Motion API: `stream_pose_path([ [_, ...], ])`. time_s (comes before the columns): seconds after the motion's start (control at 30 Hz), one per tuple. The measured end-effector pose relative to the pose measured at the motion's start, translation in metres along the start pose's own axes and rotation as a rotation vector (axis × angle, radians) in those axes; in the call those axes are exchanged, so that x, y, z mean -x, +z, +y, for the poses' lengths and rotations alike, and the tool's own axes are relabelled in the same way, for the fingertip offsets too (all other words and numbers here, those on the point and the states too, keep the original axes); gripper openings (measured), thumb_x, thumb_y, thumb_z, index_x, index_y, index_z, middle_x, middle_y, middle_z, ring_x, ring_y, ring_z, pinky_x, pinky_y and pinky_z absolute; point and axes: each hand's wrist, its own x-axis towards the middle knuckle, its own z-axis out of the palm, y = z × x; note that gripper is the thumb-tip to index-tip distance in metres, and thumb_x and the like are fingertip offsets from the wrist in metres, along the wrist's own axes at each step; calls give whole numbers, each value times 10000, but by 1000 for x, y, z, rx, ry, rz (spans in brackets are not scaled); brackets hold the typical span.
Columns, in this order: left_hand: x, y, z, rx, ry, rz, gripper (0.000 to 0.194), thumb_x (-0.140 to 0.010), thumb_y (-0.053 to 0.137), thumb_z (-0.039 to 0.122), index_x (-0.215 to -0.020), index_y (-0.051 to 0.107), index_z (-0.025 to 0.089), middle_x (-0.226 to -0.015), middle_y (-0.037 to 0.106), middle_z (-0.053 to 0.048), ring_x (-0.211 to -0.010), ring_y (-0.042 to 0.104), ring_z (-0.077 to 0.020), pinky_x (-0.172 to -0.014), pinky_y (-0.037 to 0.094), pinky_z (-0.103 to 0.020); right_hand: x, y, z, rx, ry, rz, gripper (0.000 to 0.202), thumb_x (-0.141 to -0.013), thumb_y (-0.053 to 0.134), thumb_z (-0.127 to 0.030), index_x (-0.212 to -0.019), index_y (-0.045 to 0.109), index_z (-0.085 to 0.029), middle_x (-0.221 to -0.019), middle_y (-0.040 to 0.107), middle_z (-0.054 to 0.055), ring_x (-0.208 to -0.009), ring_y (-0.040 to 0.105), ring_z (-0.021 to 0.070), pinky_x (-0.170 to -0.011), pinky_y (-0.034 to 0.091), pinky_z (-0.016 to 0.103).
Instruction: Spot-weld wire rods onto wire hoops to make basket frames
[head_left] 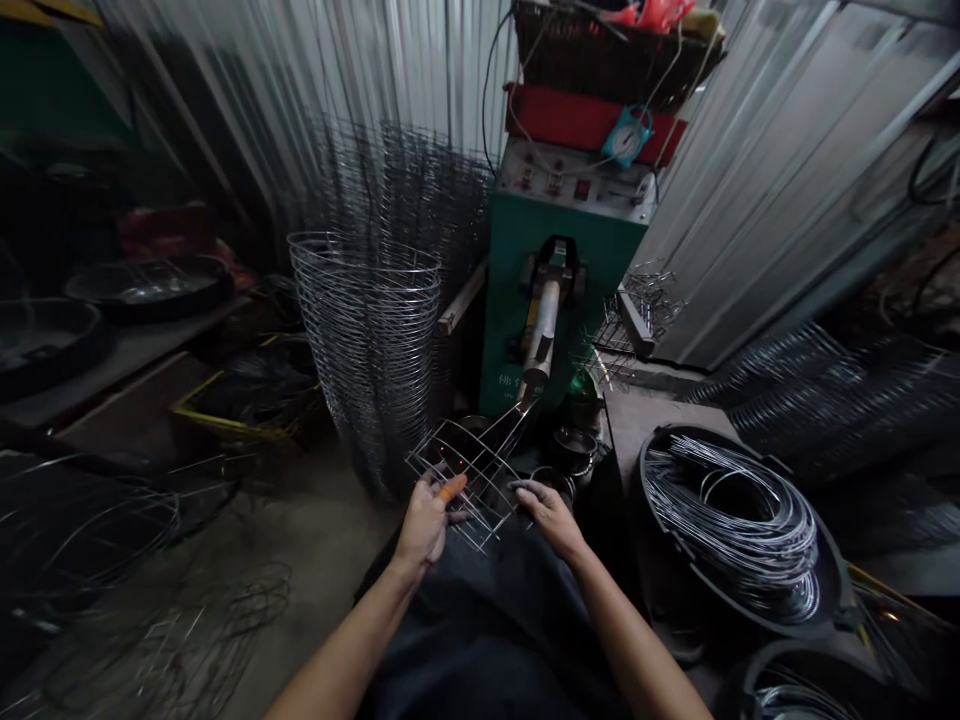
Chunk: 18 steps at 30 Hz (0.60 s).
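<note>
A small wire grid [480, 470] is held in front of a green machine [570, 225], its far end touching the tip of the machine's metal arm [541, 345]. My left hand [427, 520] is closed on the grid's left side, with something orange around the thumb or a finger. At the grid's right side, my right hand [547, 510] has its thumb and fingers pinched on a wire of it. The wires between the hands cross in a lattice.
Tall stacks of wire rings [367, 340] stand left of the machine. On the right, a black tub [832, 560] holds coiled wire rings [739, 525] on a bench. A yellow-edged crate [225, 425] and loose wire [187, 640] lie on the left floor.
</note>
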Motion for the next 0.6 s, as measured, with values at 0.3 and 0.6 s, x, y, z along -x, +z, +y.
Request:
stream_pose_path([
  [0.3, -5, -1, 7, -8, -8, -25, 477, -600, 714, 240, -972, 420, 181, -765, 532, 14, -555, 518, -82, -482, 542, -296, -6, 2, -2, 30, 6, 42, 292, -751, 581, -463, -881, 700, -230, -761, 652, 8, -699, 561, 163, -655, 427, 261],
  [0.6, 3, -9, -7, 33, 12, -35, 444, -502, 774, 176, -880, 550, 239, -742, 586, -25, -577, 560, -133, -438, 471, -241, 18, -16, 18, 239, 132, -110, 425, -696, 586, -572, -998, 678, -287, -1019, 656, 82, -1043, 539, 326, -906, 409, 452],
])
